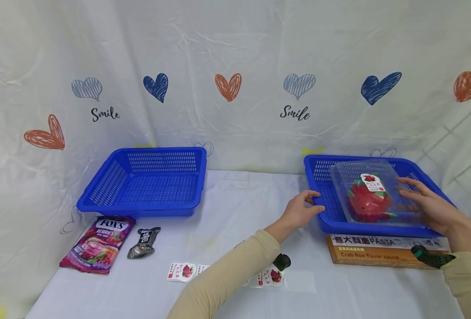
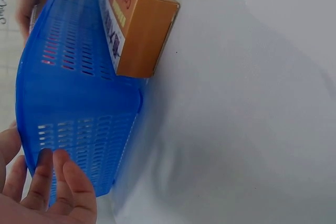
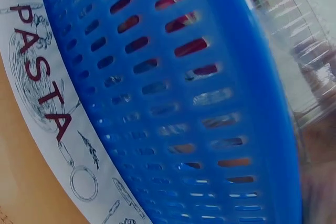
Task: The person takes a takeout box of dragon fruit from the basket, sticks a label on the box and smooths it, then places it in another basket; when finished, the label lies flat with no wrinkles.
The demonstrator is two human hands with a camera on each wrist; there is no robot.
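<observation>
A clear plastic box [image 1: 339, 177] with a red dragon fruit [image 1: 364, 204] inside and a white label [image 1: 372, 182] on its lid sits tilted in the right blue basket [image 1: 326, 217]. My right hand [image 1: 438, 206] grips the box along its right side; in the right wrist view the basket wall [image 3: 231, 77] covers most of the hand. At the basket's left rim, my left hand [image 1: 301, 210] pinches the edge. The left wrist view has its fingers [image 2: 42, 177] against the slotted outer wall and the thumb at the rim.
An orange pasta box [image 1: 387, 254] lies against the right basket's front. Another blue basket [image 1: 160, 188] stands at the left, with a purple candy bag [image 1: 98, 243] and a small black packet [image 1: 143, 243] before it. Dragon fruit stickers [image 1: 181, 271] lie near the front, partly behind my left sleeve.
</observation>
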